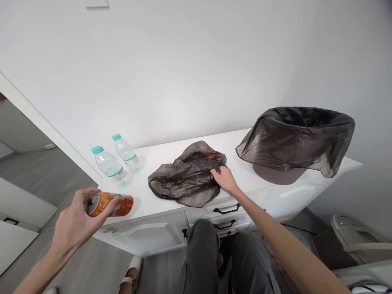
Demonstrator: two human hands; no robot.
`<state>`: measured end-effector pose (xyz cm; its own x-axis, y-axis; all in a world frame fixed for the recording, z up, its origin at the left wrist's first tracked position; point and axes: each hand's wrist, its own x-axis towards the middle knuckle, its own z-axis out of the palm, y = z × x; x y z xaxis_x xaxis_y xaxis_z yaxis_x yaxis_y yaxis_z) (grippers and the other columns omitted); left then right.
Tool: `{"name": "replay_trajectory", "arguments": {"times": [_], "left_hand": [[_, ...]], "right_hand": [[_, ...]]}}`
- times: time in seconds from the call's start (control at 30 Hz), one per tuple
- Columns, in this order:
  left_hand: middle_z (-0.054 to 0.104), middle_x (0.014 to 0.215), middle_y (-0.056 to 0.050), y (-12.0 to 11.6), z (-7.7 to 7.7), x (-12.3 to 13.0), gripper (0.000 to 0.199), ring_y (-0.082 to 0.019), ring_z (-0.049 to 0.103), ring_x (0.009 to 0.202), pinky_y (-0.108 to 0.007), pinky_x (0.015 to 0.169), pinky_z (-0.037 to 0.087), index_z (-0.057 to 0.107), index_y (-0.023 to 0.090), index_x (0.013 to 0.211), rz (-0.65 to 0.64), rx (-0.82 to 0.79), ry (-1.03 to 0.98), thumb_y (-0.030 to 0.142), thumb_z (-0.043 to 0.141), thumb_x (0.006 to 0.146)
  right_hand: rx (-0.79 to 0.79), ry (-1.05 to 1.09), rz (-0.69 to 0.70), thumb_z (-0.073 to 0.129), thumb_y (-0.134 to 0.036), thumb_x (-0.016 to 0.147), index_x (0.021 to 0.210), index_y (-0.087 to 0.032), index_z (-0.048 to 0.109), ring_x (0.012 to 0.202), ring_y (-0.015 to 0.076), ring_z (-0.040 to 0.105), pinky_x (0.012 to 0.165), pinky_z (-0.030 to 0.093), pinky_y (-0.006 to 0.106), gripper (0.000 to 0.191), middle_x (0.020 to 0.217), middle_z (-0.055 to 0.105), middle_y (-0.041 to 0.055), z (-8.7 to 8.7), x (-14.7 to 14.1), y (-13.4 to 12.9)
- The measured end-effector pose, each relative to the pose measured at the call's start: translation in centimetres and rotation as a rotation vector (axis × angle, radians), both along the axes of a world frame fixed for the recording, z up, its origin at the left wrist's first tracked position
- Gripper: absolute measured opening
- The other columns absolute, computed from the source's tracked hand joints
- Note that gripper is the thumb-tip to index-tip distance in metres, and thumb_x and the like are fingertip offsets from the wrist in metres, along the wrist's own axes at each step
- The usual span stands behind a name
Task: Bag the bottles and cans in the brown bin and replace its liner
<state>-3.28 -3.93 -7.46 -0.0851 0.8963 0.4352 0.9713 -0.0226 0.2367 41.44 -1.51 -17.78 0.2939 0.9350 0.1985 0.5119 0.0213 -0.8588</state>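
Note:
My left hand point(75, 220) is wrapped round an orange drink can point(118, 205), which lies tilted on its side at the cabinet's front left edge. With pinched fingers, my right hand point(225, 179) grips the right side of a crumpled black plastic bag point(186, 175) on the white cabinet top point(165, 157). Something orange-red shows through the bag near its upper right. Behind the can stand two clear bottles with green caps, a nearer one point(109, 164) and a farther one point(125, 151).
A bin point(277, 173) lined with a black bag point(294, 143) stands at the right of the cabinet top. Below are drawers with black handles point(226, 209). A white wall rises behind. A chair point(352, 232) is at lower right, and a person's shoe point(133, 273) is on the floor.

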Motion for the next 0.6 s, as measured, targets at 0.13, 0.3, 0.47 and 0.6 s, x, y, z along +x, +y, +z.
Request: {"name": "replay_trajectory", "arguments": {"times": [0.13, 0.3, 0.47, 0.6], "left_hand": [[0.074, 0.129, -0.014, 1.4, 0.7, -3.0, 0.073, -0.043, 0.072, 0.118, -0.048, 0.087, 0.056, 0.052, 0.027, 0.121, 0.103, -0.011, -0.046, 0.083, 0.064, 0.075], [0.071, 0.134, -0.015, 3.2, 1.9, -2.6, 0.081, -0.043, 0.072, 0.115, -0.042, 0.076, 0.057, 0.052, 0.024, 0.124, 0.21, -0.099, -0.081, 0.082, 0.071, 0.07], [0.072, 0.129, -0.018, 4.6, 2.5, -1.3, 0.085, -0.043, 0.07, 0.115, -0.041, 0.076, 0.056, 0.052, 0.021, 0.125, 0.223, -0.127, -0.069, 0.085, 0.069, 0.07], [0.073, 0.126, -0.017, 5.5, 2.7, -0.3, 0.086, -0.042, 0.071, 0.111, -0.037, 0.069, 0.054, 0.051, 0.02, 0.125, 0.236, -0.136, -0.044, 0.086, 0.066, 0.072]], "right_hand": [[-0.004, -0.021, -0.006, 0.054, -0.032, 0.089, 0.059, -0.023, 0.059, 0.069, 0.0205, 0.061, 0.07, 0.039, 0.029, 0.032, 0.068, 0.07, 0.005, -0.5, 0.0, 0.2], [-0.008, -0.037, -0.013, 0.054, -0.035, 0.09, 0.059, -0.023, 0.059, 0.069, 0.0204, 0.061, 0.071, 0.04, 0.029, 0.033, 0.069, 0.071, 0.0049, -1.1, 0.3, 0.5], [-0.011, -0.047, -0.023, 0.054, -0.035, 0.09, 0.061, -0.023, 0.06, 0.069, 0.0202, 0.062, 0.07, 0.041, 0.029, 0.033, 0.069, 0.071, 0.0049, -1.4, 0.4, 0.6], [-0.012, -0.05, -0.026, 0.054, -0.036, 0.091, 0.062, -0.023, 0.06, 0.07, 0.0205, 0.062, 0.07, 0.041, 0.029, 0.032, 0.069, 0.071, 0.0052, -1.4, 0.4, 0.7]]}}
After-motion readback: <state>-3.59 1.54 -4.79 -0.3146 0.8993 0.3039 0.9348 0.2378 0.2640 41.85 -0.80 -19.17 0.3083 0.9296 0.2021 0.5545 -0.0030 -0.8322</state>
